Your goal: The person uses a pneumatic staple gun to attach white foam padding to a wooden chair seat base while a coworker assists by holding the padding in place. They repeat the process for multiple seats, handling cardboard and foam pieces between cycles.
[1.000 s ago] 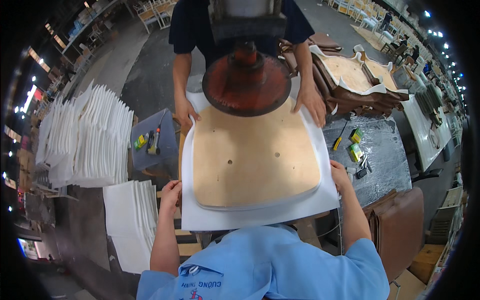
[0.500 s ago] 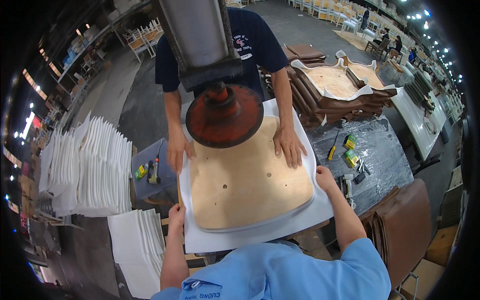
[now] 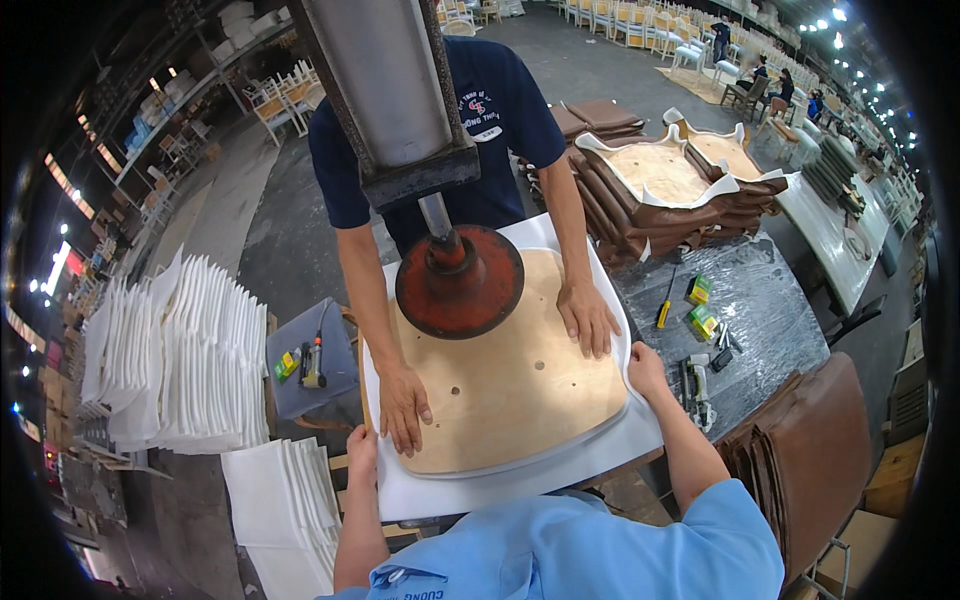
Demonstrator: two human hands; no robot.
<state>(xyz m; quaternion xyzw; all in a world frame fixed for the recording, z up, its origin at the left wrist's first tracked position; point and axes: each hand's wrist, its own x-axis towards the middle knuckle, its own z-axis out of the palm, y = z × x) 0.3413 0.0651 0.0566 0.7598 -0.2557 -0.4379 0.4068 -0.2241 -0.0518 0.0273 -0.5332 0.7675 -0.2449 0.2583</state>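
My left hand point(image 3: 362, 452) is closed on the left edge of a white sheet point(image 3: 410, 497), near its front corner. At the sheet's right edge, my right hand point(image 3: 648, 369) grips too. A pale plywood seat panel point(image 3: 520, 420) with several small holes lies on the sheet, over what looks like a grey-white pad at its edge. Above the panel's far part, a red round press plate point(image 3: 462, 290) comes down on a metal rod, hiding some of the wood. A co-worker opposite lays one hand point(image 3: 403, 408) on the panel's left side and the other point(image 3: 588, 318) on its right.
Plastic-covered table point(image 3: 770, 310) at right bears a yellow screwdriver point(image 3: 664, 312), small boxes point(image 3: 703, 323) and a staple gun point(image 3: 695, 388). Brown upholstery covers point(image 3: 810, 440) are stacked beside me. Tall white sheet stacks point(image 3: 180, 350) stand left, near a blue-grey surface point(image 3: 300, 385) with another tool.
The press plate has come down, baring its rod. The co-worker's left-side hand has slid nearer to me onto the panel. My hands keep hold of the sheet's edges, slightly lower on the left.
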